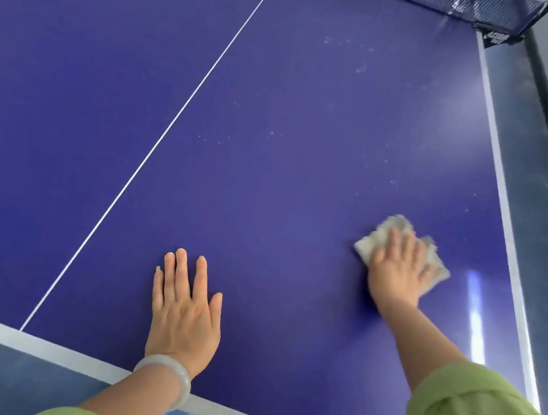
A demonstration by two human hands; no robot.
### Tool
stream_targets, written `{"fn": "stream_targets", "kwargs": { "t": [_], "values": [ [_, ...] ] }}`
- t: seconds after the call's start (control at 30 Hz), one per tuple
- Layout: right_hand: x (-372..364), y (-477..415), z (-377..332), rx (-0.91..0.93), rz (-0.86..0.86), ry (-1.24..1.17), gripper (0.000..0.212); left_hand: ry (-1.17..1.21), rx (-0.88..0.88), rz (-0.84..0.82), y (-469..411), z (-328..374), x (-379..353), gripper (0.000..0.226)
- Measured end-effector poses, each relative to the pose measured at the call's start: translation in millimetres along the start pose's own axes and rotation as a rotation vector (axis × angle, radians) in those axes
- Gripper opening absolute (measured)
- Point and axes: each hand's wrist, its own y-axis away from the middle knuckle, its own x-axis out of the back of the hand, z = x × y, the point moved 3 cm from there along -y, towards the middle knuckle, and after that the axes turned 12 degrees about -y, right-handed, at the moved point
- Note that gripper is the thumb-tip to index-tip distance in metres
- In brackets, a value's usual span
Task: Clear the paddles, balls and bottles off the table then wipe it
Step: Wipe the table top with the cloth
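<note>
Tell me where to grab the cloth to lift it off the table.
Probably pinch the cloth at its rumpled far edge, which sticks out past the fingertips of the right hand. Come from above and the far side: it lies flat on the table, pressed under that hand, so the near part is covered and only its edges are free.

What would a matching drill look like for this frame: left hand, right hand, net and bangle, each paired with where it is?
Things:
1. left hand
2. right hand
3. net
4. bangle

Places:
A. at the far end, top right of the view
B. pressing flat on the cloth
C. flat on the bare blue table, near the front edge
D. round the left wrist

Pairs: 1-C, 2-B, 3-A, 4-D
</note>
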Motion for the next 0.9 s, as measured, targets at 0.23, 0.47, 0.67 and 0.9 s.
{"fn": "stream_targets", "kwargs": {
  "t": [0.23, 0.47, 0.67, 0.9],
  "values": [
    [-55, 54, -112, 0.245, -0.010, 0.091, 0.056, -0.011, 0.011, -0.008, -1, 1, 0, 0.068],
    [-60, 38, -132, 0.687, -0.268, 0.157, 0.070, -0.007, 0.018, 0.012, -2, 1, -1, 0.068],
    [7, 7, 17, -0.095, -0.039, -0.019, 0.056, 0.002, 0.010, -0.002, -1, 1, -1, 0.068],
    [-48, 154, -46, 0.414, -0.104, 0.027, 0.057, 0.043, 0.010, 0.026, -2, 0, 0, 0.067]
  ]
}}
